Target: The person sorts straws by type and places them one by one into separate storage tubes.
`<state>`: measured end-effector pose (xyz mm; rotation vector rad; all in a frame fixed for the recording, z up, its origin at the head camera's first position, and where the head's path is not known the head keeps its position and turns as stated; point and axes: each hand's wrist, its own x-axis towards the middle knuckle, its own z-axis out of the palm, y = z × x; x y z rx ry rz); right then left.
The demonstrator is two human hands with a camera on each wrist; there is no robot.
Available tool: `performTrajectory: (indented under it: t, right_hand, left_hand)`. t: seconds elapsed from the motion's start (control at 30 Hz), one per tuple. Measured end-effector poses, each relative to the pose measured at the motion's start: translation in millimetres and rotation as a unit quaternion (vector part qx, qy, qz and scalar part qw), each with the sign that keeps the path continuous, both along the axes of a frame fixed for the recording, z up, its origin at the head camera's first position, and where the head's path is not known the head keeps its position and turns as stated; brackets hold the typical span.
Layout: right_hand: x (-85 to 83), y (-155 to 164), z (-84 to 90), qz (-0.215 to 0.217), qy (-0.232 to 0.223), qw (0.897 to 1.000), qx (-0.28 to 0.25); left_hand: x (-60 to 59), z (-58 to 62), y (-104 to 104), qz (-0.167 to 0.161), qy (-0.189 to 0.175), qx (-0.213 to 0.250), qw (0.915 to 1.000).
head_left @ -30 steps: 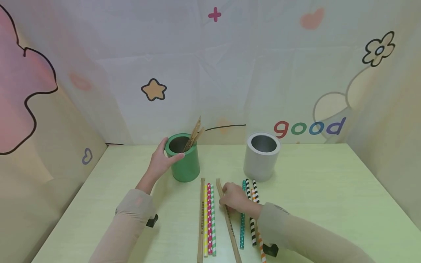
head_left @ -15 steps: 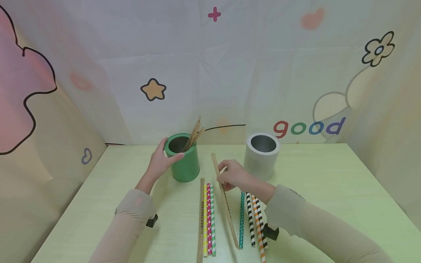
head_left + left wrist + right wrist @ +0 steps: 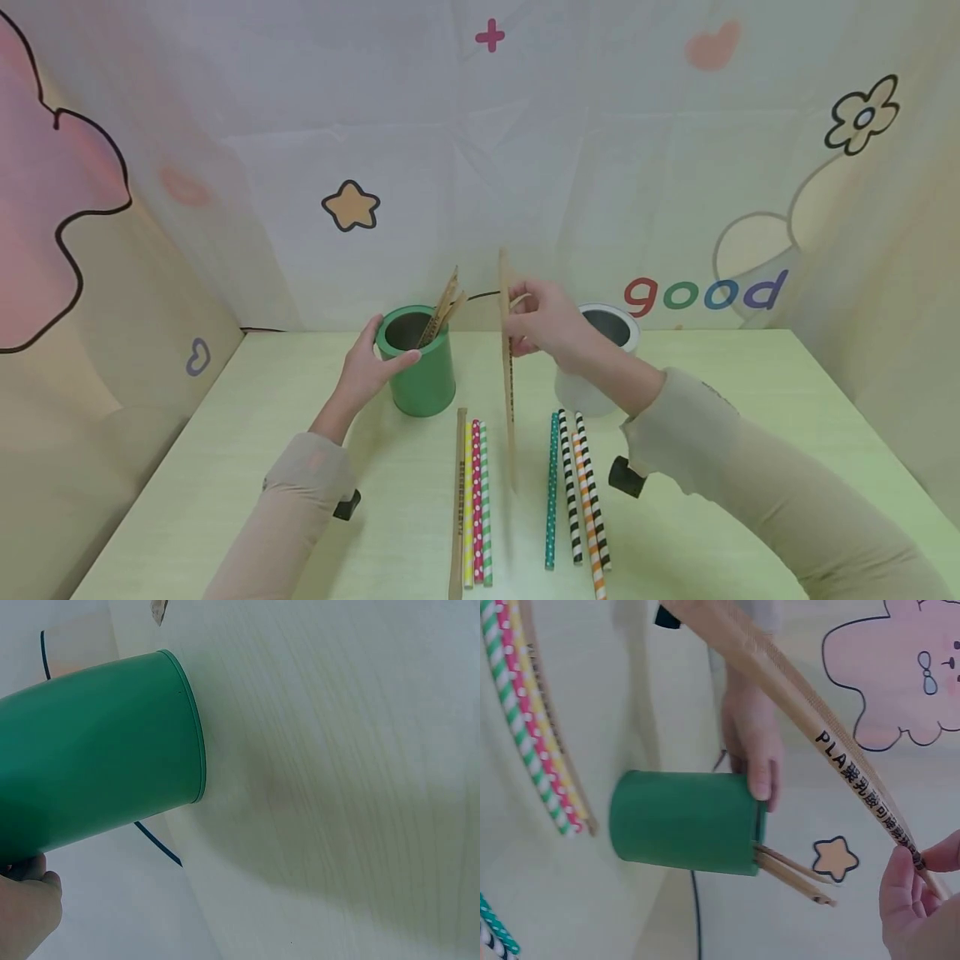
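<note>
In the head view my left hand [image 3: 366, 364] grips the rim of a green cup [image 3: 423, 385], thumb at the front and fingers round the far left side. Brown paper-wrapped straws [image 3: 444, 310] lean inside that cup against its right side. My right hand [image 3: 551, 323] pinches another brown paper-wrapped straw [image 3: 511, 417], held nearly upright above the table between the two cups. Printed lettering runs along this wrapped straw [image 3: 840, 757] in the right wrist view. A light grey cup [image 3: 588, 395] stands behind my right hand and forearm, which cover part of it.
On the table left of centre lie a brown wrapped straw [image 3: 458, 500], a yellow straw [image 3: 468, 508], a pink dotted straw [image 3: 477, 500] and a green-striped straw [image 3: 486, 508]. To their right lie a teal dotted straw [image 3: 552, 492], black-striped straws [image 3: 572, 500] and an orange-striped straw [image 3: 589, 517].
My right hand has lifted the wrapped straw off the table, raising it away from me and turning it nearly upright. The left hand and green cup stay in place.
</note>
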<state>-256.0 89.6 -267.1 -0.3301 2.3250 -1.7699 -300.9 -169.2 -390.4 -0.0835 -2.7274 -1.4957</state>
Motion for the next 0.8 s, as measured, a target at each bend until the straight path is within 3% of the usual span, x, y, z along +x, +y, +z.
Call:
performTrajectory:
  t: [0.2,0.47,0.6,0.8]
  right_hand:
    - [-8.1,-6,21.2,-0.049,0.067,0.990,-0.112]
    - [-21.4,-20,20.1,-0.115,0.113,0.962,-0.219]
    - [-28.9,-29,9.8,-0.130,0.135,0.957,-0.223]
    - [-39.2,-45,-15.9,-0.136,0.150,0.966,-0.158]
  left_hand:
    - [-2.8,-3.2,-2,0.003,0.000,-0.005,1.0000]
    - [-3.8,-5.9,-2,0.004,0.000,-0.004,1.0000]
    - [-3.7,-5.9,-1,0.004,-0.002,-0.005,1.0000]
    - [-4.2,-6.1,-1,0.009,-0.001,-0.006,0.9999]
